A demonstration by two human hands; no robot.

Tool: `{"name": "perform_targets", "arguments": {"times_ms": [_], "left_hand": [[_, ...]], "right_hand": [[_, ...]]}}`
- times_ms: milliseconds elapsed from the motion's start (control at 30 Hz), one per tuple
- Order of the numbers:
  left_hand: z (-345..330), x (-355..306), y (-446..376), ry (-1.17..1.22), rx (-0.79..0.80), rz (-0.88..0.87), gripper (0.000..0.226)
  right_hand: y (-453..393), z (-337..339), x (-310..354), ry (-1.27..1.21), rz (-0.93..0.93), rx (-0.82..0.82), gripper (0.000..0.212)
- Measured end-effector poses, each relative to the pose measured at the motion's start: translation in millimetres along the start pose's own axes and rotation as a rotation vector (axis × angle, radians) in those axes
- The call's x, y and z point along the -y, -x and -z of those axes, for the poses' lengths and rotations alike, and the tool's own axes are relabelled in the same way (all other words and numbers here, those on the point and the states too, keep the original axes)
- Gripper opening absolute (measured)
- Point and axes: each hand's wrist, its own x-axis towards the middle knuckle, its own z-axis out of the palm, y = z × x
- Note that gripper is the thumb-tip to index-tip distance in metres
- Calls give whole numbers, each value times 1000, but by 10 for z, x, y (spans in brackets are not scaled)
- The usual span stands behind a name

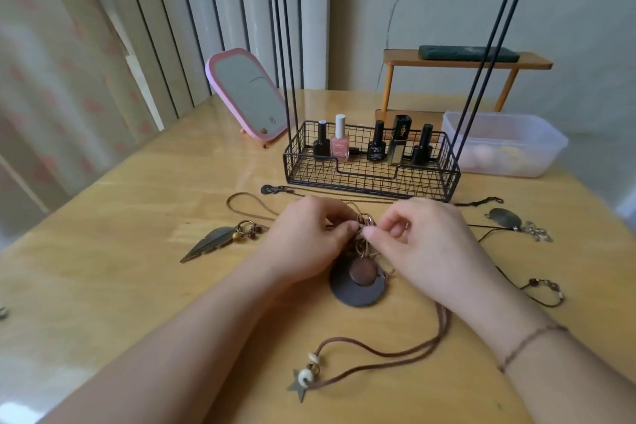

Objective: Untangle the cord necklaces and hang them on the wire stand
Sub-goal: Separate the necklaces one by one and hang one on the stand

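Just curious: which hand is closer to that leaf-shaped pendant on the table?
Left. The left hand works just right of the leaf pendant, not touching it; the right hand lies farther right, beyond the tangle.

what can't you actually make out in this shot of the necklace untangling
- Head view: the knot of cords and metal rings is mostly covered by the left hand and right hand.
- Black wire stand: its top is cut off by the upper edge.
- Labels on the dark nail polish bottles are too small to read.
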Motion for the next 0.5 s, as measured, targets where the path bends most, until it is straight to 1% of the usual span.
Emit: {"name": "perform_targets", "arguments": {"times_ms": [33,100,200,333,433,500], "left_hand": [[-7,3,-2,16,2,-4,10],[-11,20,1,53,-8,-1,4],[-4,25,4,147,-26,26,10],[31,-20,12,285,-32,74,14],[44,-60,26,381,-39,70,13],[47,-77,36,495,-35,78,13]], "right_hand": [[6,-18,23,13,-24,29,23],[9,-25,70,67,-48,43,22],[12,-12,87,122,-15,36,15],[9,19,45,23,43,52,15],[15,62,45,-73,57,77,23],[29,100,65,-113,50,91,26]]}}
